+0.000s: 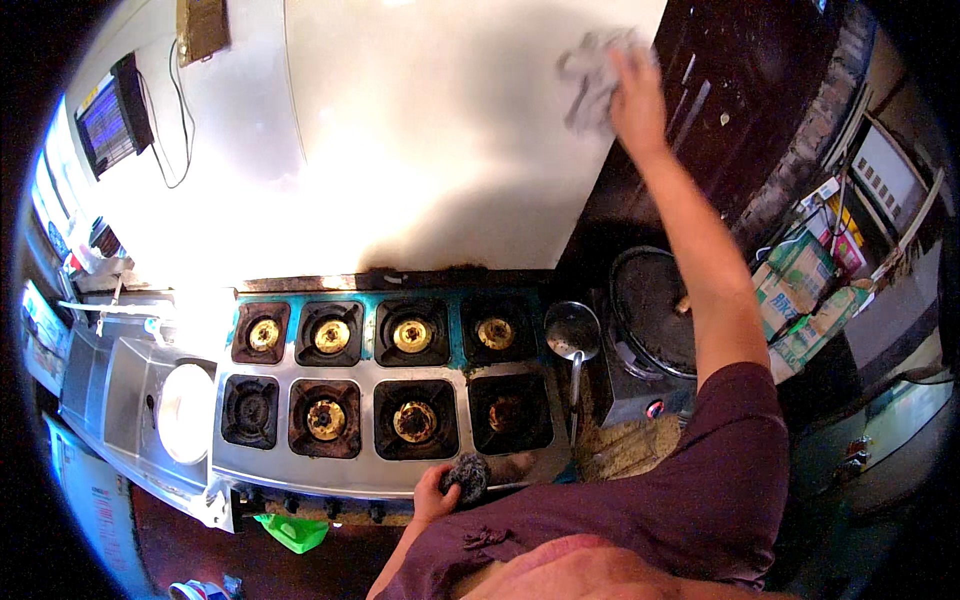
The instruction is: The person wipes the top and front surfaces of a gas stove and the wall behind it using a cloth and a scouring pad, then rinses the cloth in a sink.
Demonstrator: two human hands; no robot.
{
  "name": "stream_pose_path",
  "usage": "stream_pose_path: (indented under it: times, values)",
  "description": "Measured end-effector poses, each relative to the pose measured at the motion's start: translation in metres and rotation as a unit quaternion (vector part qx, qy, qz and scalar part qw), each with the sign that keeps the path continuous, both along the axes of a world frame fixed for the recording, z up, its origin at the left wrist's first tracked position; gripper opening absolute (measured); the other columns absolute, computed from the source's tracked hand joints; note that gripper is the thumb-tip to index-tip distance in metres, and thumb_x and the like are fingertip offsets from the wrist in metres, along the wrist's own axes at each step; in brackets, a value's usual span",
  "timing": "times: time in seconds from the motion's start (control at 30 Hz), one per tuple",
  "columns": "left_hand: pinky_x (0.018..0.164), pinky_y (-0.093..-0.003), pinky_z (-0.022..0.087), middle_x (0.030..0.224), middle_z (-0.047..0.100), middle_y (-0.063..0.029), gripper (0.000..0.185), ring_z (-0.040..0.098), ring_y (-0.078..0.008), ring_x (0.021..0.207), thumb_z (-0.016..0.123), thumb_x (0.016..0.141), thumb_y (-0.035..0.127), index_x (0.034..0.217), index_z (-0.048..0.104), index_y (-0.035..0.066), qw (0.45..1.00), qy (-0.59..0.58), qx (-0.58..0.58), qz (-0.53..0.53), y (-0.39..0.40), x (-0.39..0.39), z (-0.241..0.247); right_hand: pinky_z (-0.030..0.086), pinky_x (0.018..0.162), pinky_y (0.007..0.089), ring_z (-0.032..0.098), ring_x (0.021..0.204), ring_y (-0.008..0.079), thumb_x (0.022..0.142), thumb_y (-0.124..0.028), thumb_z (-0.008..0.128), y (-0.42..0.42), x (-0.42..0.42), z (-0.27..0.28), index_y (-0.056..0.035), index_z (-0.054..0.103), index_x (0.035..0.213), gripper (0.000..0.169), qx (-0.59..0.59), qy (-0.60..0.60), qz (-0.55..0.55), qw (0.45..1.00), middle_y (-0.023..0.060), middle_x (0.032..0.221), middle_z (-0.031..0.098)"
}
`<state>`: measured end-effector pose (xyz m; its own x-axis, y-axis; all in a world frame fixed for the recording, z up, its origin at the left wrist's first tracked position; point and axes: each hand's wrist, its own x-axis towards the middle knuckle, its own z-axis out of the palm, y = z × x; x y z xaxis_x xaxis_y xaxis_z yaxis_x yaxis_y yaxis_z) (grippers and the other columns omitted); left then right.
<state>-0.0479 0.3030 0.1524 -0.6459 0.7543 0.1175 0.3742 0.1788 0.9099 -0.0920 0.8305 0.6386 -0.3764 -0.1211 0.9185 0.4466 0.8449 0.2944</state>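
High on the right, my right hand [637, 105] presses a crumpled grey-white cloth [589, 82] to the pale wall panel [420, 97], near the panel's right edge. Hand and cloth are blurred. Low in the view, my left hand [433, 491] grips a dark steel wool scrubber [466, 480] at the front edge of a steel gas stove [337, 469]. Two rows of burners fill the stove top; a brass-coloured burner [412, 337] sits in the back row, and a front one [415, 422] is darkened with grime.
A metal ladle [572, 330] lies right of the burners, beside a large round dark pan [652, 307] on a cooker. At the left, a steel sink [131, 382] holds a white basin [185, 412]. Cardboard boxes [799, 277] stand far right. An insect-killer lamp [112, 116] hangs upper left.
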Motion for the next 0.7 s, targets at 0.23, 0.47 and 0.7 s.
stream_pose_path:
  times: [0.23,0.47,0.7]
  values:
    - [0.080,-0.0414,0.049,0.099,0.062,-0.0159,0.038,0.061,-0.0363,0.094,0.069,0.072,0.016,0.108,0.061,0.006,0.999,0.007,0.024,-0.020,0.003,-0.003,-0.002,0.021,0.114,0.0458,0.024,0.135,0.0481,0.088,-0.007,0.047,0.060,-0.053,0.141,0.0023,0.027,0.144,0.060,-0.039,0.159,-0.031,0.986,0.0361,0.144,0.024]
    - [0.079,-0.0405,0.050,0.098,0.062,-0.0170,0.038,0.061,-0.0372,0.092,0.068,0.071,0.015,0.107,0.061,0.004,1.000,0.000,0.008,-0.002,-0.002,-0.006,0.018,0.024,0.113,0.0434,0.027,0.135,0.0436,0.090,-0.008,0.046,0.002,-0.184,0.175,-0.0002,0.035,0.141,0.053,-0.022,0.071,0.129,0.989,0.0260,0.146,0.032]
    - [0.081,-0.0408,0.050,0.100,0.063,-0.0157,0.038,0.061,-0.0360,0.093,0.069,0.071,0.015,0.106,0.061,0.005,0.999,-0.015,0.026,-0.017,0.001,-0.010,0.006,0.018,0.112,0.0558,0.025,0.138,0.0404,0.085,-0.011,0.052,-0.104,-0.276,0.158,-0.0029,0.042,0.136,0.053,0.173,0.135,0.087,0.972,0.0226,0.147,0.033]
